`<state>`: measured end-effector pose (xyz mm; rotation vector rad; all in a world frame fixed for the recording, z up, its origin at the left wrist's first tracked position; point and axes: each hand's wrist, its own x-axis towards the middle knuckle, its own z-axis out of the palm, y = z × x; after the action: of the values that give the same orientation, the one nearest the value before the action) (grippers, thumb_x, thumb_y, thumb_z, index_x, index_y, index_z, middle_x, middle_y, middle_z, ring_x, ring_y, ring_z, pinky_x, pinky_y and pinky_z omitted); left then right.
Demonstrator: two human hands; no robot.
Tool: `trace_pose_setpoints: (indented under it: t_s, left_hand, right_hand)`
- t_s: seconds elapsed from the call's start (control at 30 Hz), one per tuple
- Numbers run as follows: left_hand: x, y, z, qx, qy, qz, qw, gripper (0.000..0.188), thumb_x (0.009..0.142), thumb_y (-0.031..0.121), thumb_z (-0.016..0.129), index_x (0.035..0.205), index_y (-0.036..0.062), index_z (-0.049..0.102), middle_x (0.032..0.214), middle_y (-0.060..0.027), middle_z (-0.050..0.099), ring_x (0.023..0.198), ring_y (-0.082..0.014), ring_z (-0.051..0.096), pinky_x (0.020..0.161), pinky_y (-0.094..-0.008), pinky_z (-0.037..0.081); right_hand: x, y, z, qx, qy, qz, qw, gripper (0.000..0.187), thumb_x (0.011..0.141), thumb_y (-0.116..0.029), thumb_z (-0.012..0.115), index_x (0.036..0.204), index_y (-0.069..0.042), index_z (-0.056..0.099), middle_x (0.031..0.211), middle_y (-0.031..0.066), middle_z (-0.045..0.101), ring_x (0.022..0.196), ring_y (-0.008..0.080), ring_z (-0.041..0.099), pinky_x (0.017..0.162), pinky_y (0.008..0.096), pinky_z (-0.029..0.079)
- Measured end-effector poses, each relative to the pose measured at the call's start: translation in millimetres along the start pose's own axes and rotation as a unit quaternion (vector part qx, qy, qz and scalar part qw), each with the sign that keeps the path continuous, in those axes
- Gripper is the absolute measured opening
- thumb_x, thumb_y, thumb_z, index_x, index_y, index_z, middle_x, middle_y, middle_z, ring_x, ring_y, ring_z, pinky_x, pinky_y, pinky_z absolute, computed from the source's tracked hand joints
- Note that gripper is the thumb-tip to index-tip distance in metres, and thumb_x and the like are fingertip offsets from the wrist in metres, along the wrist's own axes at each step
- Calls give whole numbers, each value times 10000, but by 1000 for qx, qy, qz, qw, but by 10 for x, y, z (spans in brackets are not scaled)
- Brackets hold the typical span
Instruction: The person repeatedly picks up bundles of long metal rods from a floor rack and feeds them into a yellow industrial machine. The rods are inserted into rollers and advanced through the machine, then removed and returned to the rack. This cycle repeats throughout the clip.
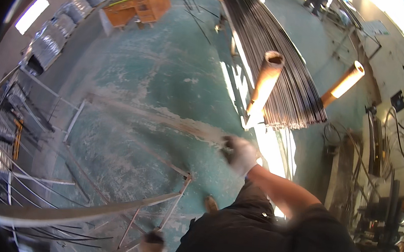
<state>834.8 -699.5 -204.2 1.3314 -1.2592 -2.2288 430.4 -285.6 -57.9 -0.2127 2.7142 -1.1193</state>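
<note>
My right hand (pixel 240 154), in a pale work glove with dark fingers, is held out in front of my body above the floor. Motion smears its fingers, and nothing can be made out in it. Low in the view is my left hand (pixel 151 245), gloved alike, close beside a metal frame rack (pixel 126 206) on the left. Whether it touches the frame is not plain, and its fingers are hard to read. Ahead to the right, a bundle of long dark metal rods (pixel 275 64) lies on a stand between upright rusty pipes (pixel 266 81).
A wooden desk (pixel 143 5) stands far left, with wrapped silvery bundles (pixel 53 42) along the wall. Thin dark rods (pixel 67 234) hang across the left rack. Machinery (pixel 387 219) with cables lines the right side. A second rusty pipe post (pixel 346 82) rises beyond the bundle.
</note>
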Motion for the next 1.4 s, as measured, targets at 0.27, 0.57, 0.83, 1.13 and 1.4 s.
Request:
trace_pose_setpoints:
  t_s: [0.27,0.57,0.83,1.13,1.4]
  left_hand:
    - [195,39,2490,131,-83,-22,988,211,1088,231,660,985,49,677,883,-96,668,836,-231,669,834,-444,602]
    - [-146,218,6169,99,-40,-28,994,198,1089,227,691,1252,115,709,1012,-132,779,914,-332,749,914,-546,611]
    - [-534,-394,7228,244,-59,-83,965,260,1082,169,663,1317,60,680,1063,-231,784,903,-429,772,870,-586,622]
    - [-340,-367,7668,227,-57,-76,969,232,1097,168,656,1308,74,678,1068,-204,761,905,-405,762,871,-559,628]
    - [-390,-829,7959,268,-186,-164,931,262,1091,144,681,1310,2,659,1068,-216,755,908,-375,767,884,-513,640]
  right_hand:
    - [1657,3841,-76,-92,128,231,960,1344,759,-351,1042,1754,66,240,1556,362,619,1448,464,632,1206,494,529]
    - [3316,3724,-519,-200,10,402,894,1059,820,-510,973,1595,-22,441,1535,197,574,1467,364,540,1231,515,478]
    - [3346,4236,-583,-94,-6,323,942,460,961,-280,804,1297,-20,627,1302,220,708,1231,391,735,1026,507,624]
    - [3353,4439,-1118,-1,-84,344,935,407,909,-338,883,1126,-4,798,1122,276,824,1126,402,813,1008,509,639]
    - [3245,5024,-1302,233,-98,265,930,493,980,-289,862,1266,93,739,1091,251,803,1041,367,802,937,438,634]
